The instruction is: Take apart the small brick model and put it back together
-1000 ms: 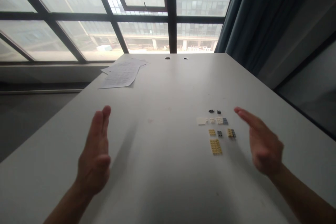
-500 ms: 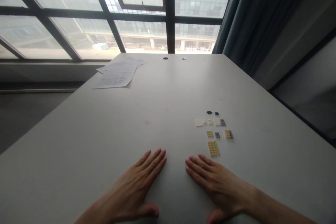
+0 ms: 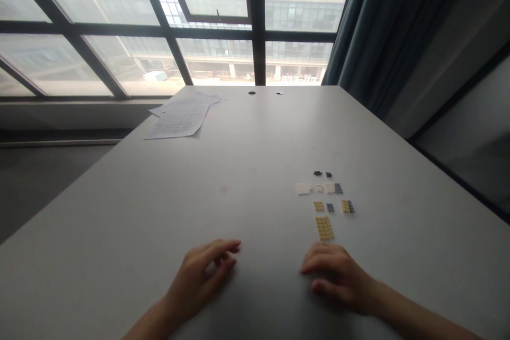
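Note:
My left hand [image 3: 205, 271] is held over the near part of the white table [image 3: 159, 212], fingers curved and thumb a little apart from them, with nothing in it. To the right, my right hand [image 3: 338, 276] has loosely bent fingers and a gap beside the thumb; it holds nothing that I can see. Just beyond its knuckles lie tan building-brick plates [image 3: 324, 228]. Behind these are a smaller tan plate [image 3: 318, 205], a dark grey plate [image 3: 330, 207] and a tan-and-grey pair [image 3: 347, 206]. White pieces [image 3: 303, 188] form a row farther back, with a grey plate [image 3: 338, 188] at its end.
Small black pieces [image 3: 317, 173] sit behind the white row. Printed paper sheets [image 3: 179, 117] lie at the table's far left. Two round spots, one a dark disc [image 3: 252, 93], are near the far edge. A window [image 3: 215, 58] and a dark curtain [image 3: 366, 37] stand beyond.
Both hands were flat on the table with fingers stretched out. Now they have lifted and curled, the right one shifting a little rightward. The pieces lie as before; the view has tipped slightly up.

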`<state>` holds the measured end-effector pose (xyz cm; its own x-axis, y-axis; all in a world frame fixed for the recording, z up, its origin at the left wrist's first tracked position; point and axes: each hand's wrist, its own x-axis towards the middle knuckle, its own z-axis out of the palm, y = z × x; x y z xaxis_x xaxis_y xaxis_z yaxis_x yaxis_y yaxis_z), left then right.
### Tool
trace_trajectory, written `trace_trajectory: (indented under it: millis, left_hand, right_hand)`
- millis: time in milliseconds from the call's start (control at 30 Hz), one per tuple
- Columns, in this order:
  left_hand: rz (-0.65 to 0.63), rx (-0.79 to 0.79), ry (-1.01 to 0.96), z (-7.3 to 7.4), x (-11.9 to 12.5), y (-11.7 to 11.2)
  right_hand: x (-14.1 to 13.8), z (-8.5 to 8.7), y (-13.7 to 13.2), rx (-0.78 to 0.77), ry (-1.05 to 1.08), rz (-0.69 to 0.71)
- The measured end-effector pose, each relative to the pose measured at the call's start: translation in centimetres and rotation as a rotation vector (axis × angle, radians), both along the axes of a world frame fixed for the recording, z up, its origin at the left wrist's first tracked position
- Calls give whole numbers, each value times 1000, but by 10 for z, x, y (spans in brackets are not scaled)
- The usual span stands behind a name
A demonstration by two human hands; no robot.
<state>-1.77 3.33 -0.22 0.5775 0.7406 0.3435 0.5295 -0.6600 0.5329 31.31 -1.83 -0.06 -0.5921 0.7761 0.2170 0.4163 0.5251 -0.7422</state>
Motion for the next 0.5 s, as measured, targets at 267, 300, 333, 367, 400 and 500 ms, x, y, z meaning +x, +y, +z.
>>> trace_trajectory:
  millis: [267, 300, 333, 367, 400, 500]
  left_hand:
    - [9, 134, 32, 2, 72, 41]
    - [15, 139, 84, 0, 89, 49]
    - [21, 133, 136, -3, 108, 57]
    - [11, 116, 189, -5, 126, 66]
    - [-16, 101, 237, -7, 144, 75]
    - [-191, 91, 344, -10, 182, 102]
  right_hand:
    - [36, -26, 17, 461, -450, -595]
    - [40, -31, 23, 453, -530, -624]
    - [43, -34, 30, 430, -589, -657]
    - [47, -37, 39, 402, -634, -676]
    - [52, -38, 48, 373, -659, -698]
    - [70, -37, 78, 273, -692, -650]
